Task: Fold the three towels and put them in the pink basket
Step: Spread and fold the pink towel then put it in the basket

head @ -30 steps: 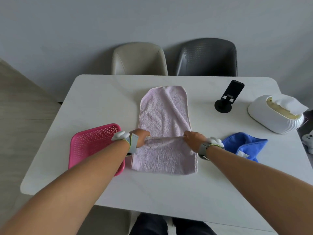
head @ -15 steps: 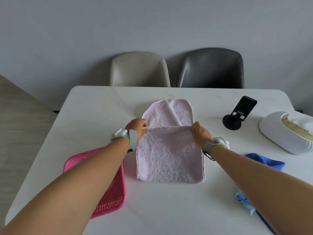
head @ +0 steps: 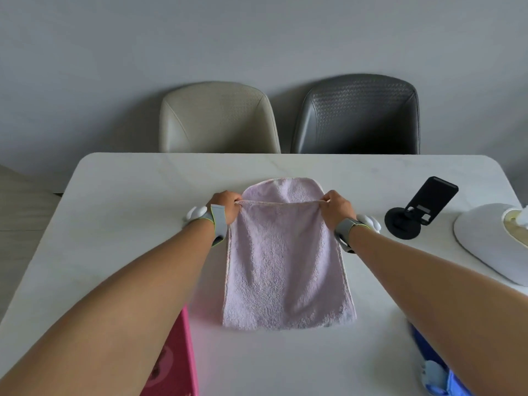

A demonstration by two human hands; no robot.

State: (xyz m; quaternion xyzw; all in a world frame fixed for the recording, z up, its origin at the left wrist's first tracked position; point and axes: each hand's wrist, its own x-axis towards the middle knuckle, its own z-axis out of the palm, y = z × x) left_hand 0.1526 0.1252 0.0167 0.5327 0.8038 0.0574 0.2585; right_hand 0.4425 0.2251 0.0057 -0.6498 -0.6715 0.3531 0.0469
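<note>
A pale pink towel (head: pixel 285 270) lies lengthwise in the middle of the white table (head: pixel 128 212). Its near end is doubled over the far part, and only a short rounded strip of the lower layer shows beyond the carried edge. My left hand (head: pixel 224 205) pinches the left corner of that edge and my right hand (head: pixel 335 208) pinches the right corner, holding it taut. The pink basket (head: pixel 178 364) sits at the near left, mostly hidden under my left forearm. A blue towel (head: pixel 440 378) lies at the near right, partly under my right forearm. No third towel is visible.
A black phone stand (head: pixel 414 212) stands right of my right hand. A white tissue box (head: pixel 491 241) sits at the right edge. Behind the table's far edge stand a beige chair (head: pixel 218 118) and a dark grey chair (head: pixel 357 115).
Both hands have carried the towel's near edge away from me over the lower layer, nearly to its far end. The view has tilted, so basket and blue towel sit lower in frame.
</note>
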